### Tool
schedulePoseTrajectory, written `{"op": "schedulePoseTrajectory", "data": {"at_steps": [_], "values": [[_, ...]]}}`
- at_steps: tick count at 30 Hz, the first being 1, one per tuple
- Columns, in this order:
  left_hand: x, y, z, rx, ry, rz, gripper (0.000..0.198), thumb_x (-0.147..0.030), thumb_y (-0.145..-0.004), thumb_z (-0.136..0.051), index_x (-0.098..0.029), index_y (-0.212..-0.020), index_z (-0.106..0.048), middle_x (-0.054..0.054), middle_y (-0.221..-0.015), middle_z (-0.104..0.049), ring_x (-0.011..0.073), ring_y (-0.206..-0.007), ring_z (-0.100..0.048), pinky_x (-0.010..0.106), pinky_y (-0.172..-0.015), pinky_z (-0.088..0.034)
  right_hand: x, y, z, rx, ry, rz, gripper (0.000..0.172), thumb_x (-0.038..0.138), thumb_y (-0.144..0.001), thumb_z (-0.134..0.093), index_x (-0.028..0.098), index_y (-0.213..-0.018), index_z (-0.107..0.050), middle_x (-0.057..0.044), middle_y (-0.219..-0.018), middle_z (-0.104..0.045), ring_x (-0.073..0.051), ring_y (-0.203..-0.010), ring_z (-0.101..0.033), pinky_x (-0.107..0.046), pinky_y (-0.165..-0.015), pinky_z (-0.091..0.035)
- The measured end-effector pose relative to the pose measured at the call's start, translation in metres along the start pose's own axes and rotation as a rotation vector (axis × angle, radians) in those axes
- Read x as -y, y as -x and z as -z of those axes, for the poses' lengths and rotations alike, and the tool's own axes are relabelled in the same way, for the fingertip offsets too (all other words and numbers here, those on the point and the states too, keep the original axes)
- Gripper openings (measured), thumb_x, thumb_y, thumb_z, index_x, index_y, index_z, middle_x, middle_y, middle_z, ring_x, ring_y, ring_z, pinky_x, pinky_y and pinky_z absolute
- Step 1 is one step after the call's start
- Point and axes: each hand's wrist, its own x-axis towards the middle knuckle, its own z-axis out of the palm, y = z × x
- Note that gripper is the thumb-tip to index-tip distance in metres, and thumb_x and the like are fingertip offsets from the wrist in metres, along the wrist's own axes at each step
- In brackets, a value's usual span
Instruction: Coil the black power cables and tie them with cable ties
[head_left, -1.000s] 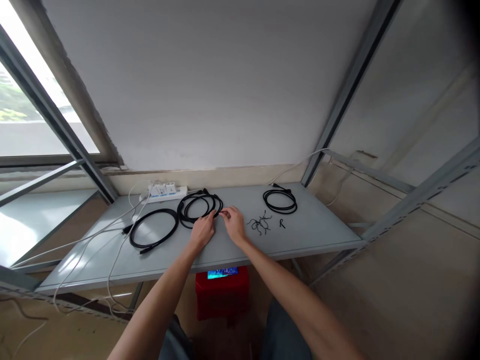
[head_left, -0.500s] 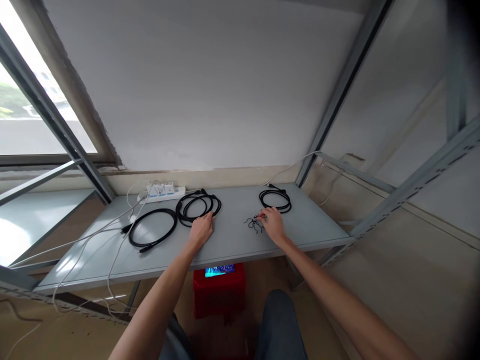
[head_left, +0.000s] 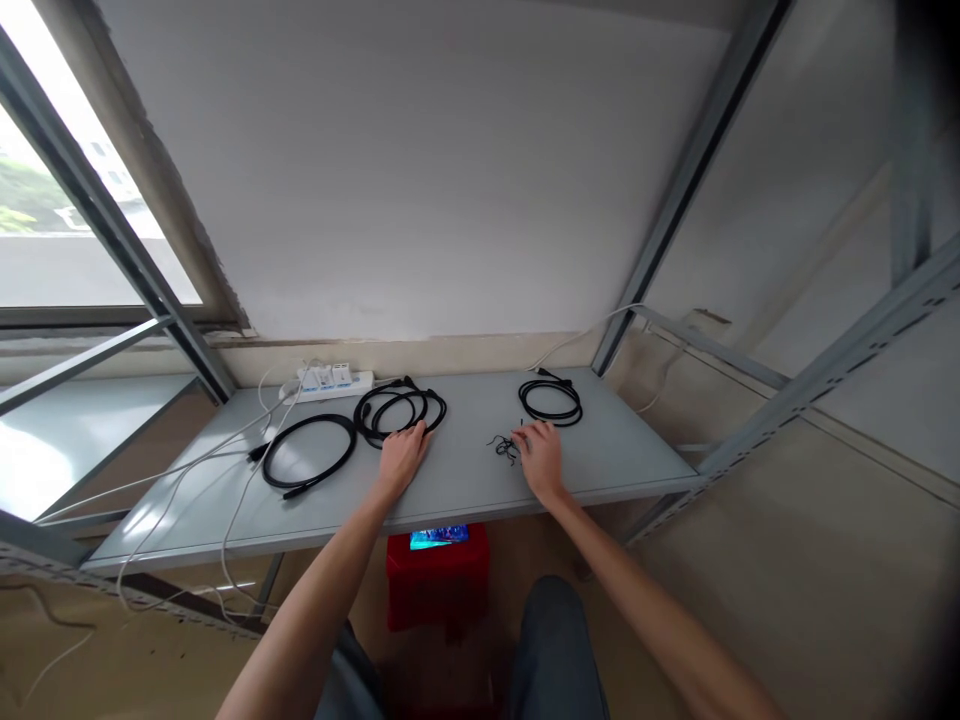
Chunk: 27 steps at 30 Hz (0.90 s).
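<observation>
My left hand (head_left: pixel 403 458) rests on the grey shelf (head_left: pixel 465 480), fingers curled over the near edge of a coiled black cable (head_left: pixel 444 408). This coil lies in several overlapping loops, partly hidden by the fingers. To its left is another looped black cable (head_left: pixel 354 440) with plugs at its ends. My right hand (head_left: pixel 541 458) is closed in a pinch at a small tangle of thin black ties (head_left: pixel 504 448); a short end shows by its fingertips. Just behind that hand lies a third coiled black cable (head_left: pixel 578 410).
A white power strip (head_left: pixel 360 384) with plugged-in adapters stands at the back left. White cords (head_left: pixel 187 466) run from it across the shelf's left side and over the front edge. Metal posts (head_left: pixel 679 215) frame the shelf. Below is a red stool (head_left: pixel 439 590) with a bright, colourful item on top.
My right hand has drawn slightly back towards me and turned, staying beside the ties. The left hand stays at its coil. The view has shifted slightly.
</observation>
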Motion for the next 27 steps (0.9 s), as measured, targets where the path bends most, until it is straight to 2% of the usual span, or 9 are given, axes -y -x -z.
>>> {"op": "schedulePoseTrajectory", "data": {"at_steps": [1,5,8,11,14,16,19,23,27], "values": [[0.000,0.000,0.000,0.009,-0.006,0.002,0.039,-0.045,-0.110,-0.031,-0.020,-0.115,-0.061,0.013,-0.099,-0.077,0.0252,-0.093,-0.073,0.032,-0.080,-0.045,0.008,0.005,-0.002,0.032,-0.026,0.032,0.031,0.035,-0.105,-0.048,0.024,-0.093,-0.075,-0.009,-0.093,-0.068,-0.029,-0.096,-0.055,-0.045,-0.089,-0.043],[0.000,0.000,0.000,0.035,-0.031,0.027,0.045,-0.050,-0.109,-0.030,-0.019,-0.115,-0.062,0.012,-0.090,-0.077,0.0261,-0.087,-0.074,0.030,-0.072,-0.044,0.037,0.020,-0.013,0.314,-0.090,0.250,0.036,0.033,-0.108,-0.040,0.026,-0.100,-0.074,-0.009,-0.096,-0.067,-0.026,-0.095,-0.056,-0.042,-0.092,-0.045],[0.000,0.002,0.000,0.040,-0.031,0.031,0.051,-0.053,-0.109,-0.030,-0.018,-0.101,-0.066,0.014,-0.090,-0.077,0.0270,-0.089,-0.074,0.030,-0.072,-0.043,0.050,0.021,-0.018,0.454,-0.105,0.378,0.034,0.035,-0.108,-0.041,0.024,-0.109,-0.073,-0.011,-0.104,-0.068,-0.026,-0.099,-0.059,-0.040,-0.092,-0.047],[0.001,0.004,0.000,0.026,0.005,0.004,0.054,-0.053,-0.109,-0.029,-0.018,-0.095,-0.068,0.013,-0.090,-0.077,0.0263,-0.089,-0.074,0.030,-0.072,-0.043,0.057,0.020,-0.019,0.524,-0.119,0.381,0.032,0.042,-0.105,-0.048,0.024,-0.124,-0.068,-0.012,-0.114,-0.070,-0.026,-0.101,-0.063,-0.037,-0.087,-0.049],[0.003,0.007,-0.001,0.019,-0.002,0.036,0.057,-0.052,-0.109,-0.027,-0.018,-0.096,-0.069,0.013,-0.086,-0.076,0.0265,-0.085,-0.074,0.031,-0.071,-0.043,0.060,0.022,-0.019,0.617,-0.088,0.352,0.030,0.048,-0.099,-0.059,0.025,-0.113,-0.070,-0.009,-0.098,-0.072,-0.024,-0.081,-0.064,-0.032,-0.071,-0.047],[0.005,0.007,-0.003,0.045,-0.020,0.020,0.056,-0.052,-0.109,-0.028,-0.017,-0.097,-0.070,0.014,-0.086,-0.077,0.0269,-0.086,-0.074,0.031,-0.072,-0.044,0.062,0.024,-0.018,0.651,-0.063,0.337,0.025,0.049,-0.096,-0.064,0.025,-0.099,-0.070,-0.006,-0.086,-0.071,-0.022,-0.072,-0.062,-0.030,-0.065,-0.042],[0.005,0.005,-0.009,0.086,-0.049,-0.060,0.054,-0.051,-0.109,-0.031,-0.017,-0.096,-0.070,0.015,-0.089,-0.077,0.0276,-0.087,-0.075,0.032,-0.072,-0.045,0.064,0.026,-0.018,0.639,-0.019,0.332,0.022,0.046,-0.094,-0.066,0.024,-0.090,-0.067,-0.005,-0.081,-0.071,-0.021,-0.071,-0.063,-0.027,-0.064,-0.039],[-0.002,-0.013,-0.014,0.052,-0.064,-0.127,0.054,-0.051,-0.109,-0.031,-0.016,-0.095,-0.070,0.015,-0.085,-0.077,0.0282,-0.084,-0.075,0.032,-0.070,-0.044,0.066,0.024,-0.017,0.645,0.071,0.372,0.024,0.046,-0.098,-0.062,0.022,-0.093,-0.066,-0.006,-0.083,-0.073,-0.020,-0.072,-0.066,-0.026,-0.065,-0.040],[-0.024,-0.046,-0.003,0.017,-0.072,-0.193,0.053,-0.050,-0.108,-0.032,-0.015,-0.095,-0.071,0.017,-0.086,-0.077,0.0289,-0.084,-0.076,0.031,-0.069,-0.044,0.067,0.022,-0.014,0.723,0.195,0.398,0.030,0.047,-0.102,-0.053,0.020,-0.101,-0.065,-0.008,-0.089,-0.074,-0.022,-0.080,-0.069,-0.028,-0.069,-0.044]]}}
